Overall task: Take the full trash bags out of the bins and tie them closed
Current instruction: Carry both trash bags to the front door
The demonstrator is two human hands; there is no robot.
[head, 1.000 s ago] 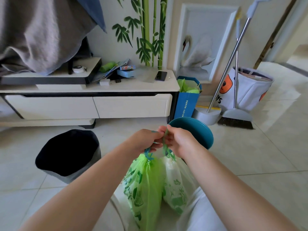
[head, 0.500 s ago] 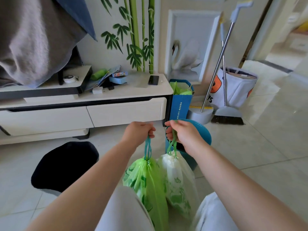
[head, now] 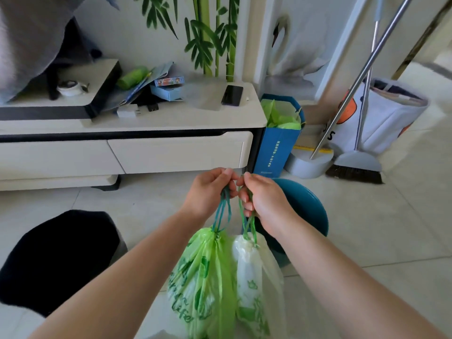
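Two drawstring trash bags hang in front of me, both cinched at the neck. My left hand (head: 208, 192) is shut on the teal strings of the bright green bag (head: 203, 285). My right hand (head: 263, 201) is shut on the strings of the paler, whitish-green bag (head: 254, 285) beside it. The hands almost touch at the fingertips. A black bin (head: 58, 258) stands on the floor at the lower left. Behind my right wrist a teal bin (head: 308, 206) is partly hidden.
A low white TV cabinet (head: 176, 152) with a phone (head: 232, 95) and boxes runs along the wall. A blue paper bag (head: 278, 145) stands at its right end. Broom and dustpan (head: 354, 165) lean by a white fabric basket (head: 386, 118). Tiled floor spreads to the right.
My hands separated and lifted the two bags by their strings, then came close together again. The view moved nearer to the cabinet.
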